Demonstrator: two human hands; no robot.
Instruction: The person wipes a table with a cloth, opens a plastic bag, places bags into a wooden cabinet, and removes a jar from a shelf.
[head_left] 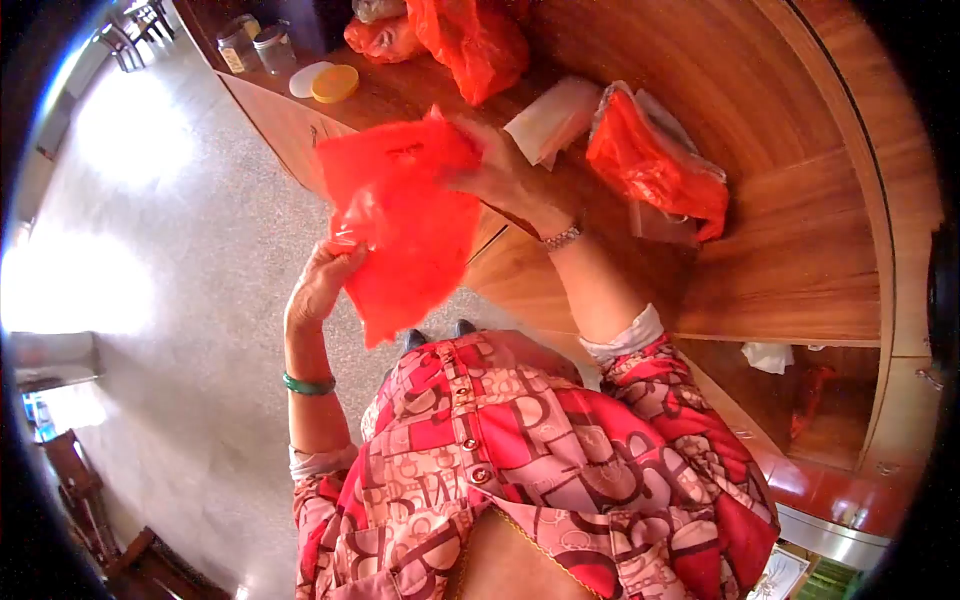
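A red plastic bag (410, 240) is spread out between my two hands, in front of my body and near the shelf's edge. My left hand (322, 282) pinches its left side, thumb on top. At the bag's upper right is my right hand (497, 172), smeared by motion, with its fingers closed on the plastic. The bag looks thin and flat; I cannot tell whether anything is inside.
On the wooden shelf (780, 240) lie a red bag bundle (655, 165), white folded sheets (552, 120), more red bags (470, 50), a yellow lid (335, 84) and a white lid (308, 80). Jars (273, 48) stand at its far left. Grey floor (200, 250) stretches out to the left.
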